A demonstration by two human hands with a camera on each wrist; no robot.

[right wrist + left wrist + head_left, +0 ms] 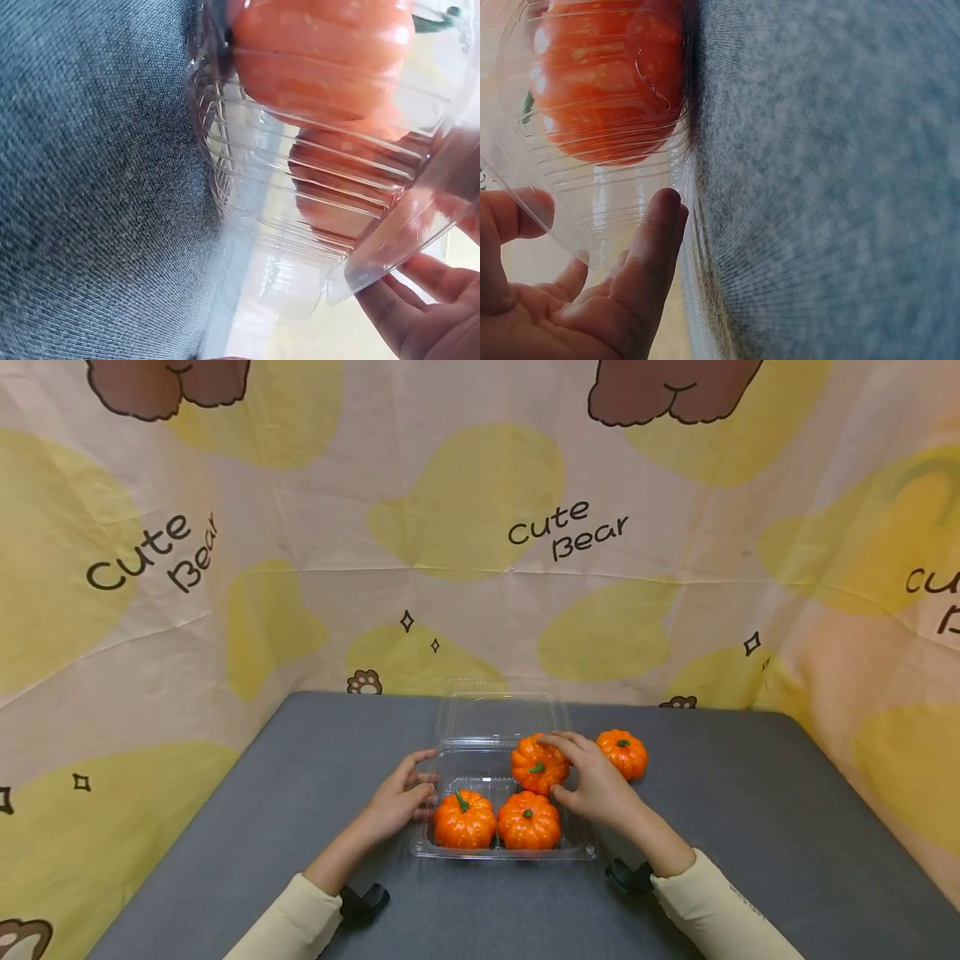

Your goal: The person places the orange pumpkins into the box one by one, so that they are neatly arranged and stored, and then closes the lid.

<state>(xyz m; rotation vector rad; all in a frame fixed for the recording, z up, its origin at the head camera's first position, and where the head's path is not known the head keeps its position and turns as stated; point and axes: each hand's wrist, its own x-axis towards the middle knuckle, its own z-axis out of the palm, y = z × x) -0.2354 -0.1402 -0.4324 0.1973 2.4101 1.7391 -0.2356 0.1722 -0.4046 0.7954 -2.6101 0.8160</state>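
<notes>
A clear plastic clamshell box [504, 855] lies open on the table, its lid [495, 714] raised at the back. An orange toy pumpkin with a green stem [465, 825] fills the front left compartment, and a second pumpkin [528, 827] fills the front right one. The right hand [600, 785] grips a third pumpkin [534, 762] at the back right compartment; whether it touches the bottom is hidden. At the left side, the left hand [401, 797] holds the box's rim, thumb over the edge and fingers along the outer wall [641, 176].
Another orange pumpkin [628, 756] sits on the grey table [750, 827], just beyond the right hand. A patterned cloth [480, 543] hangs behind the table and along its sides. Black straps [363, 903] are on both wrists.
</notes>
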